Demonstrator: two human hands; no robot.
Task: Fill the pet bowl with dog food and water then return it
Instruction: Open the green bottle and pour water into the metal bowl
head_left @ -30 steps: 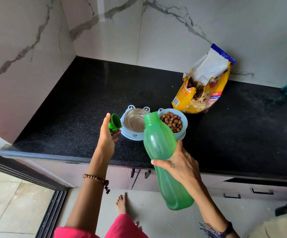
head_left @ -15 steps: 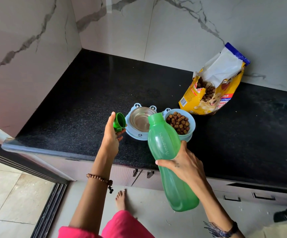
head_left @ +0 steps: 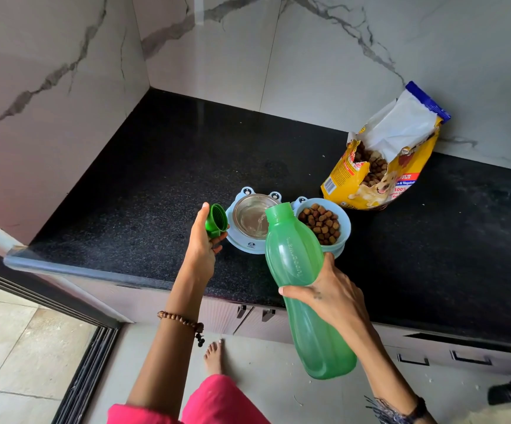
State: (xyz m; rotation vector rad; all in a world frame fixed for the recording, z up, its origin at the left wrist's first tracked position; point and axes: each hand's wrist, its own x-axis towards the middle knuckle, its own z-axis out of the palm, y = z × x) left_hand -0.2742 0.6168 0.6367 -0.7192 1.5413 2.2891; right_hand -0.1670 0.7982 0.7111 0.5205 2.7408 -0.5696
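Observation:
A pale blue double pet bowl (head_left: pixel 249 246) sits near the front edge of the black counter. Its left steel cup (head_left: pixel 249 215) holds a little water; its right cup (head_left: pixel 322 223) is full of brown kibble. My right hand (head_left: pixel 329 296) grips a green water bottle (head_left: pixel 297 264), tilted with its open mouth over the steel cup, and a thin stream of water runs out. My left hand (head_left: pixel 202 240) holds the green bottle cap (head_left: pixel 216 220) just left of the bowl.
An open yellow dog food bag (head_left: pixel 379 166) lies on the black counter (head_left: pixel 156 179) behind the bowl to the right. Marble walls close the back and left. Drawers with handles sit below the counter; my bare foot (head_left: pixel 214 356) stands on the floor.
The bottle has tipped further over the steel cup and water now pours into it. My left hand stays beside the bowl with the cap.

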